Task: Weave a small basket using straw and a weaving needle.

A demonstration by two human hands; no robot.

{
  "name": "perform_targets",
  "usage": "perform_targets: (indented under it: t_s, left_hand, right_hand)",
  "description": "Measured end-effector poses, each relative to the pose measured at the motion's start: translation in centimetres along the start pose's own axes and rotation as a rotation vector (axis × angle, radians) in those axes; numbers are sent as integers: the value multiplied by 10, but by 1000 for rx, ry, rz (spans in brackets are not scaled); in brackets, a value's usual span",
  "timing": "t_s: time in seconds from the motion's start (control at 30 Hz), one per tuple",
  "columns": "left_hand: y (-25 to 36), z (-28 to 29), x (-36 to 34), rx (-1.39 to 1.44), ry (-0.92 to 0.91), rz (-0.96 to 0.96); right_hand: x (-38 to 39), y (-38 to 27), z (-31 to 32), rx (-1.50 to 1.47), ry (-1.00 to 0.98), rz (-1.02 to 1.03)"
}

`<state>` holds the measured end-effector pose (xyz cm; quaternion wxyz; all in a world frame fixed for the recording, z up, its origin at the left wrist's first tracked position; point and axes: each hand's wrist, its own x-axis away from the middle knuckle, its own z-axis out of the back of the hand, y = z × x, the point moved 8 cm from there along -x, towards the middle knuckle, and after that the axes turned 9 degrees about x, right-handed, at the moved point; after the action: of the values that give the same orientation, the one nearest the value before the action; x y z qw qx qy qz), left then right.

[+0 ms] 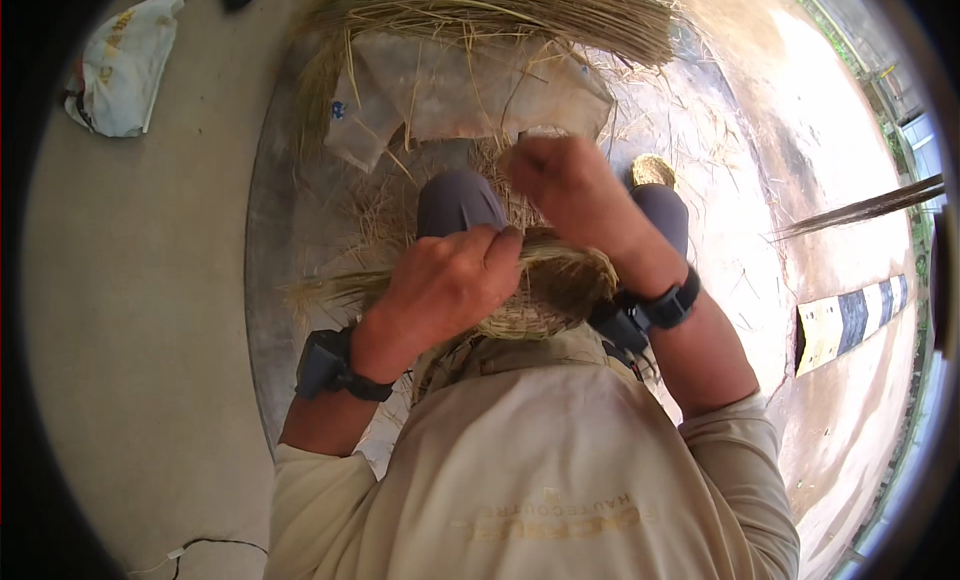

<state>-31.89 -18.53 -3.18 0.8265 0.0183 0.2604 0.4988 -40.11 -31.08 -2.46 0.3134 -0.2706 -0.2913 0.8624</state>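
A round woven straw basket [530, 322] rests in my lap, its opening showing on the right side. At the basket's rim my left hand [455, 280] is closed, thumb and fingers pinching a bundle of straw [345, 288]. The bundle's loose ends stick out leftward past my wrist. My right hand [565, 180] is raised beyond the basket, above the gap between my knees. Its fingers are curled and somewhat blurred; whatever they grip cannot be made out.
A large sheaf of straw [500, 15] lies at the far side, beside a translucent plastic sheet [470, 90]. Near my right knee is a small woven straw piece [653, 170]. A white bag [125, 65] lies far left; a striped block [855, 325] is at right.
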Motion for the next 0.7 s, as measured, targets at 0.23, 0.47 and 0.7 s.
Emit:
perform_targets:
  t_s: [0.23,0.47,0.7]
  left_hand:
    - [-9,1,5,-21,-52,39]
    - [-64,45,24,-155,3,157]
    - [-151,127,89,-441,-29,390]
  right_hand:
    - [22,-14,1,-397,29,102]
    - [64,-15,79,-1236,-29,-139]
    - [140,73,179,709,12,-223]
